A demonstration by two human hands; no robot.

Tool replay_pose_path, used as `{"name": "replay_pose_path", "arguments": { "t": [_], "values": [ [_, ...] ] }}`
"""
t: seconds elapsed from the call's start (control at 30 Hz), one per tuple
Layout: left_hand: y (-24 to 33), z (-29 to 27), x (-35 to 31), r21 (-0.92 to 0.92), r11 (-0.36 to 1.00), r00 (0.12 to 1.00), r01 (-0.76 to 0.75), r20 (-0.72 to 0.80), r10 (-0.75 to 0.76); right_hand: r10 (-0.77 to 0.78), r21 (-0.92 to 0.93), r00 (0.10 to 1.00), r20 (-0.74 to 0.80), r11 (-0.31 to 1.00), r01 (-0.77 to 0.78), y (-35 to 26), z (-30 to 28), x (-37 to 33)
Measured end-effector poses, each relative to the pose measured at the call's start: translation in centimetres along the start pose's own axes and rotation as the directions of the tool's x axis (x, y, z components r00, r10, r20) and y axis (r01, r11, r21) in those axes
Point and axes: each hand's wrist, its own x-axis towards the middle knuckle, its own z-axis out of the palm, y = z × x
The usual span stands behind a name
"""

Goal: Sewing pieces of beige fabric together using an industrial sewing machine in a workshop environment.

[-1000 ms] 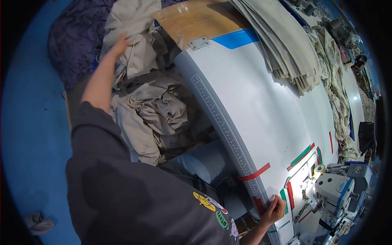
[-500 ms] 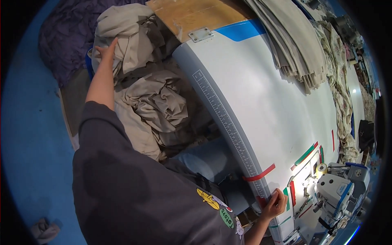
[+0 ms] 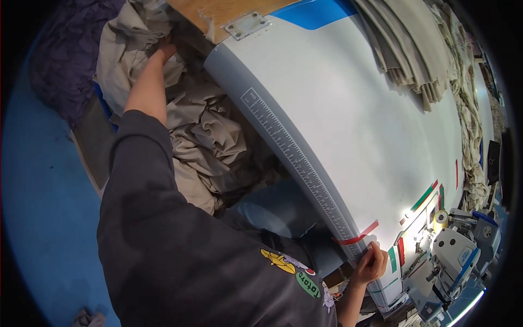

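The left hand [image 3: 167, 52] reaches into the beige cloth [image 3: 128, 52], which lies in a crumpled heap at the upper left, beside the rounded corner of the white table [image 3: 338, 98]; its fingers are partly hidden among the folds, so how far open it is and whether it has hold of the cloth I cannot tell; more of the beige cloth bunches up below the forearm, between it and the table edge; the right hand [image 3: 373, 264] is at the near edge of the table, its fingers loosely curled, just beside a strip of red tape [image 3: 359, 235] that crosses the printed ruler [image 3: 297, 158]; whether anything is inside it I cannot tell; a sewing machine [image 3: 456, 248] is to its right; a stack of flat beige pieces [image 3: 408, 49] lies on the table's far side; purple cloth [image 3: 60, 65] is heaped at the far left.
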Motion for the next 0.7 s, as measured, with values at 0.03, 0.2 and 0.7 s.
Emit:
{"name": "replay_pose_path", "arguments": {
  "t": [0.03,0.2,0.7],
  "values": [
    [0.0,-0.1,0.0,-0.090,0.989,0.990,-0.116,0.063,0.122,-0.018,0.001,1.000,0.020,1.000,0.018,-0.5,0.2,0.4],
    [9.2,6.7,-7.8,0.203,0.964,0.944,-0.170,-0.247,0.218,-0.089,-0.018,0.994,0.071,0.996,0.090,-2.5,0.9,1.9],
    [24.3,-7.6,-35.5,-0.636,0.769,0.916,0.067,0.345,0.205,-0.159,0.166,0.985,0.073,0.975,0.145,-3.3,2.0,3.6]
  ]
}}
